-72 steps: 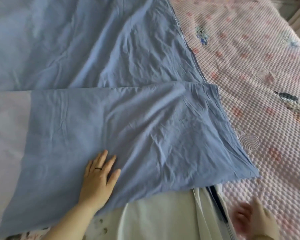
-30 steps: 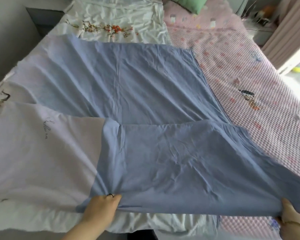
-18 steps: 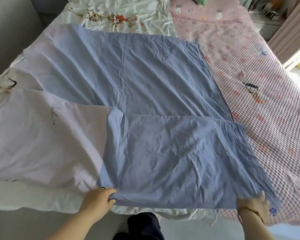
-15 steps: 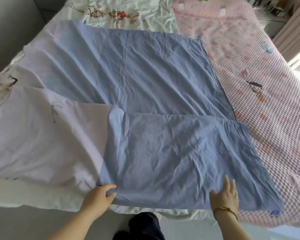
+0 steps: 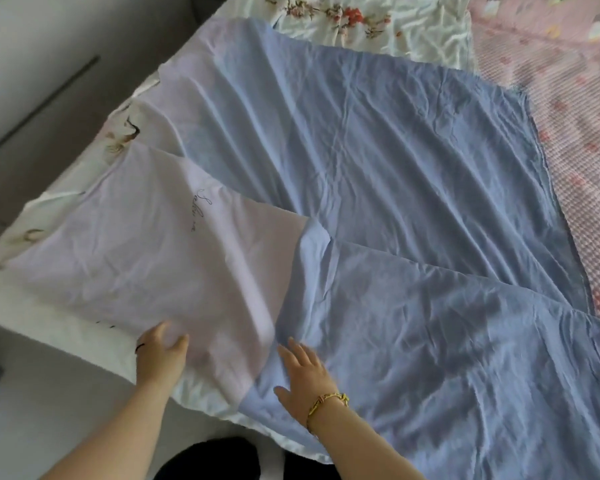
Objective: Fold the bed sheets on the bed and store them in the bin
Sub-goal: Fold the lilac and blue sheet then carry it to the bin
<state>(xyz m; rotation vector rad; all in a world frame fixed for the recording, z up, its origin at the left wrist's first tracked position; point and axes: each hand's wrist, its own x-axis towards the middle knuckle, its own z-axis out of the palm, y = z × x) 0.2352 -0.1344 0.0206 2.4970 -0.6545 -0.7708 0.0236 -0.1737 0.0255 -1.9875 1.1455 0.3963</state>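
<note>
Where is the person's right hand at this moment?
In the head view, low centre: the right hand lies flat on the blue part of the sheet, beside its lilac part, with the left hand to its left.

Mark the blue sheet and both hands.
blue sheet (image 5: 413, 168): head view, middle of its flat blue part.
left hand (image 5: 161, 355): head view, back of the hand, at the sheet's pale near edge.
right hand (image 5: 305, 375): head view, back of the hand, above the bracelet.

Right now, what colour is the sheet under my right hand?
The sheet is blue there, clearest in the head view.
</note>
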